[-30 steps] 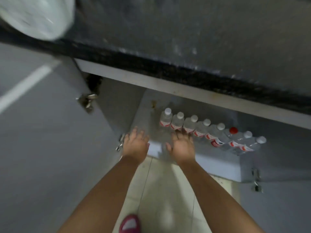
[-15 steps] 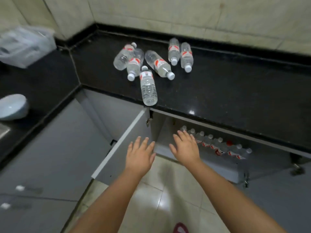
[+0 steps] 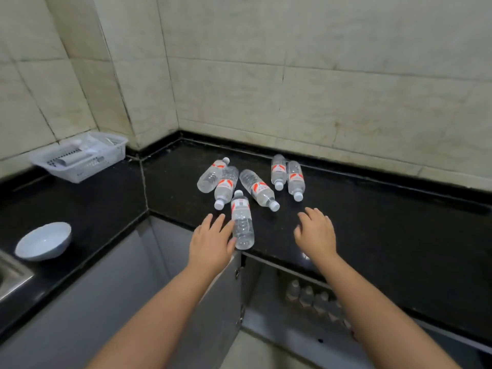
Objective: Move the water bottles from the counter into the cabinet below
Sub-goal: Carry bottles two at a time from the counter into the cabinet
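Several clear water bottles with red-and-white labels lie on their sides on the black counter (image 3: 372, 214). The nearest bottle (image 3: 241, 222) lies at the counter's front edge, cap pointing away. My left hand (image 3: 211, 241) is open, its fingers against that bottle's left side. My right hand (image 3: 316, 231) hovers open over bare counter to the right, holding nothing. Beyond lie a slanted bottle (image 3: 258, 189), a pair on the left (image 3: 221, 179) and a pair on the right (image 3: 288, 177). In the open cabinet (image 3: 266, 310) below, a row of upright bottles (image 3: 314, 296) shows dimly.
The open cabinet door (image 3: 221, 302) stands under my left wrist. A white bowl (image 3: 44, 241) sits on the left counter beside a metal sink's corner (image 3: 10, 278). A white plastic basket (image 3: 80, 155) is in the back left corner. Tiled walls rise behind the counter.
The view has lifted from the cabinet interior to the counter. Both hands have risen from the cabinet opening to the counter edge, the left one reaching the nearest bottle.
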Action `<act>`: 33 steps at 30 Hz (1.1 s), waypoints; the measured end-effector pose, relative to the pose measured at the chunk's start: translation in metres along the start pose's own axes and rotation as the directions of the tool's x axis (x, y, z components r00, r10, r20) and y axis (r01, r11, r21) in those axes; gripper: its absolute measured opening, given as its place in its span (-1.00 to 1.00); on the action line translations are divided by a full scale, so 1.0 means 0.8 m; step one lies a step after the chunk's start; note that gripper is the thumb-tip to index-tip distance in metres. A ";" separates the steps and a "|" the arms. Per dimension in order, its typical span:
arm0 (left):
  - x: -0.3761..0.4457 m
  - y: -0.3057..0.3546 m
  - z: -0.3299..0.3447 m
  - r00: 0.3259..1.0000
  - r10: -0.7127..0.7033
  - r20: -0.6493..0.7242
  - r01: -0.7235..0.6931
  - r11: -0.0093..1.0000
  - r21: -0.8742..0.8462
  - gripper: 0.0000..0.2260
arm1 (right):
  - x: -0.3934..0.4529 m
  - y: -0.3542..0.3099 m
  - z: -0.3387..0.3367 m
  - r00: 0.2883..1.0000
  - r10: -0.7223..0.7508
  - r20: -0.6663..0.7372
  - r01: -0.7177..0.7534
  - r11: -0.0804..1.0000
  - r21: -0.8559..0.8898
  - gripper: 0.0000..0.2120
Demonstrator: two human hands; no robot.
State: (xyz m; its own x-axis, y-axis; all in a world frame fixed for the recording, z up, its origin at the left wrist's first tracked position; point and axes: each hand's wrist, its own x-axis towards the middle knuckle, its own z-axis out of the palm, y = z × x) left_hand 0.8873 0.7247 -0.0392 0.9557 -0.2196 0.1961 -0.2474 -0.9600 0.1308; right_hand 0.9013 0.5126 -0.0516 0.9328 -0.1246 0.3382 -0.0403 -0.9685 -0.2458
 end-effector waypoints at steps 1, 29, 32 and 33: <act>0.022 0.005 0.003 0.999 0.043 0.033 -0.044 0.998 0.037 -0.68 | 0.024 0.014 0.007 1.000 0.013 -0.001 -0.013 1.000 -0.001 -0.86; 0.323 0.089 0.197 0.823 0.446 0.350 -0.533 0.820 0.208 -0.62 | 0.243 0.192 0.201 0.992 0.016 0.124 -0.055 0.947 0.317 -0.74; 0.318 0.087 0.184 0.836 0.424 0.350 -0.504 0.845 0.181 -0.61 | 0.234 0.192 0.192 0.997 -0.043 0.069 0.027 0.975 0.220 -0.64; 0.314 0.086 0.180 0.840 0.424 0.338 -0.495 0.854 0.160 -0.56 | 0.228 0.193 0.186 0.996 -0.062 0.058 0.051 0.983 0.175 -0.59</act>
State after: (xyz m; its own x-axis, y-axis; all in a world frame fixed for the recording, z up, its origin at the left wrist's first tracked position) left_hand 1.1338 0.5787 -0.1212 0.7523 -0.6499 -0.1082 -0.6588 -0.7391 -0.1406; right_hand 1.1184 0.3726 -0.1627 0.9527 -0.0511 0.2997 0.0711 -0.9209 -0.3833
